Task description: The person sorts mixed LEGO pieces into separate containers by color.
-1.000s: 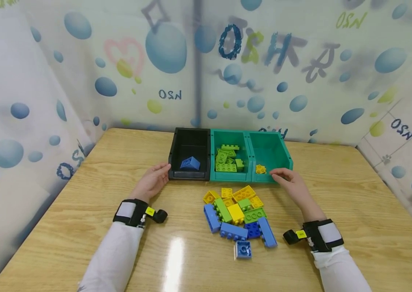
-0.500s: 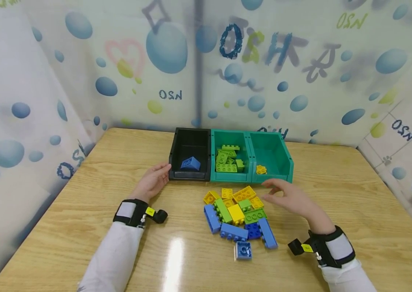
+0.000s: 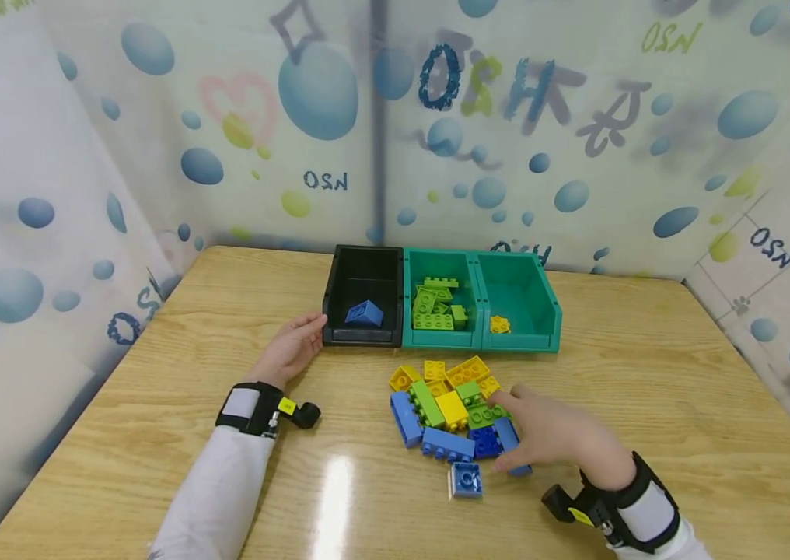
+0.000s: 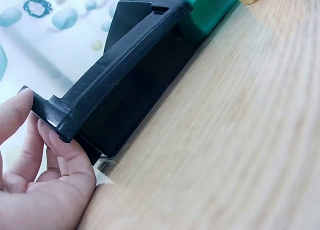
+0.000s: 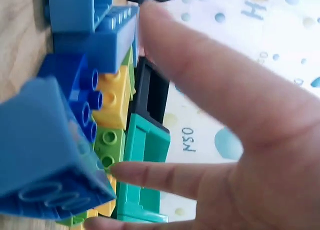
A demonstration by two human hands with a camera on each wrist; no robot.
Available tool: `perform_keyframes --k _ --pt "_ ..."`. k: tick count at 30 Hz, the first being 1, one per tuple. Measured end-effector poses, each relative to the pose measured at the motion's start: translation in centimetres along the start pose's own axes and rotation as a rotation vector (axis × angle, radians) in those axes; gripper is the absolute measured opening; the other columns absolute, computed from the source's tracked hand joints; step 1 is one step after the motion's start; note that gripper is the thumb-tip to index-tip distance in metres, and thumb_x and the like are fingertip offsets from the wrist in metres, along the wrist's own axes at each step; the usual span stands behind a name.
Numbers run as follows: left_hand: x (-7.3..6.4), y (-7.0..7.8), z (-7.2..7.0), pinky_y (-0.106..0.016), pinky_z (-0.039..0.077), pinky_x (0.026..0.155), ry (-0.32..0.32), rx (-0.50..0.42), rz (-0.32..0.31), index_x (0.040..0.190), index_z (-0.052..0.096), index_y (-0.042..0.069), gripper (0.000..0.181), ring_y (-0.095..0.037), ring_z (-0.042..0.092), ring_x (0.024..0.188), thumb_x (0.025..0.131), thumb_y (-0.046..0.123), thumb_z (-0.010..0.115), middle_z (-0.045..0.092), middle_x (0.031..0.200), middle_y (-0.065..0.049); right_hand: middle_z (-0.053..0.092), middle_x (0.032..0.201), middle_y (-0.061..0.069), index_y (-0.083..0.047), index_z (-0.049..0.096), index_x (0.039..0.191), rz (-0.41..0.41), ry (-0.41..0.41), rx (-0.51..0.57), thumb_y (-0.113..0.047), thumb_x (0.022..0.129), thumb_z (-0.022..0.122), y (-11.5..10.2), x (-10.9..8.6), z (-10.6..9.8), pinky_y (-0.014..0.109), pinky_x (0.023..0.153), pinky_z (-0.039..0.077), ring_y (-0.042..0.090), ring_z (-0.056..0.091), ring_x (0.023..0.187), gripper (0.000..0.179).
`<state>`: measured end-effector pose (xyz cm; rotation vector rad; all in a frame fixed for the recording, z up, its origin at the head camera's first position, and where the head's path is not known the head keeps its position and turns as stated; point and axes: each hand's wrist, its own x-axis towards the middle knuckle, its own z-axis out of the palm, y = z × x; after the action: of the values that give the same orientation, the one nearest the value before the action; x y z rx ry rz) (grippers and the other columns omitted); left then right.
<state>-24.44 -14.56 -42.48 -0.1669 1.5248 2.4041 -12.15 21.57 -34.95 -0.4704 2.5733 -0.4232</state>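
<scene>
My left hand (image 3: 290, 350) pinches the front left corner of the black bin (image 4: 125, 74) between thumb and fingers. A blue sloped brick (image 3: 365, 313) lies inside that bin. Over the right side of a loose brick pile, my right hand (image 3: 556, 432) is spread, thumb apart from the fingers, holding nothing. Beneath it lies a long blue brick (image 3: 506, 437), partly hidden by the hand and large in the right wrist view. Beside that brick sits a dark blue brick (image 3: 484, 442), and a small square blue brick (image 3: 466, 480) lies nearer to me.
Two joined green bins adjoin the black one: the middle bin (image 3: 445, 339) holds several lime green bricks, the right bin (image 3: 524, 343) a yellow flower-shaped piece (image 3: 500, 324). The pile also has yellow bricks (image 3: 452, 409), green bricks (image 3: 426, 403) and more blue ones. A patterned curtain (image 3: 437, 194) hangs behind.
My right hand has left the right green bin and come back toward me, over the right side of the pile, its fingers spreading. The left hand stays at the black bin.
</scene>
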Motion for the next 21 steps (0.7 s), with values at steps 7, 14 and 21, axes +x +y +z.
perform_keyframes --k 7,14,21 --pt "-0.1 0.1 0.1 -0.018 0.041 0.07 0.005 0.006 -0.006 0.079 0.063 0.018 0.025 -0.005 0.05 0.073 0.098 0.01 0.049 0.058 0.077 0.008 0.05 0.112 0.012 -0.011 0.055 0.12 0.007 -0.019 -0.021 -0.037 0.063 0.087 -0.5 0.0 0.4 0.048 0.081 0.048 0.023 0.053 0.092 0.07" --pt "-0.1 0.1 0.0 -0.018 0.041 0.07 0.001 0.009 -0.007 0.077 0.063 0.018 0.027 -0.005 0.05 0.072 0.098 0.01 0.049 0.057 0.075 0.008 0.05 0.113 0.013 -0.01 0.058 0.116 0.045 -0.017 -0.036 -0.029 0.064 0.088 -0.7 0.5 0.8 0.048 0.083 0.048 0.024 0.054 0.094 0.063" --pt "0.2 0.0 -0.1 -0.018 0.041 0.07 0.001 0.02 -0.01 0.078 0.062 0.018 0.025 -0.005 0.049 0.073 0.098 0.01 0.048 0.057 0.076 0.009 0.051 0.103 0.009 -0.012 0.06 0.103 0.064 0.019 -0.059 -0.016 0.07 0.084 -1.0 0.9 1.3 0.042 0.074 0.049 0.02 0.052 0.083 0.041"
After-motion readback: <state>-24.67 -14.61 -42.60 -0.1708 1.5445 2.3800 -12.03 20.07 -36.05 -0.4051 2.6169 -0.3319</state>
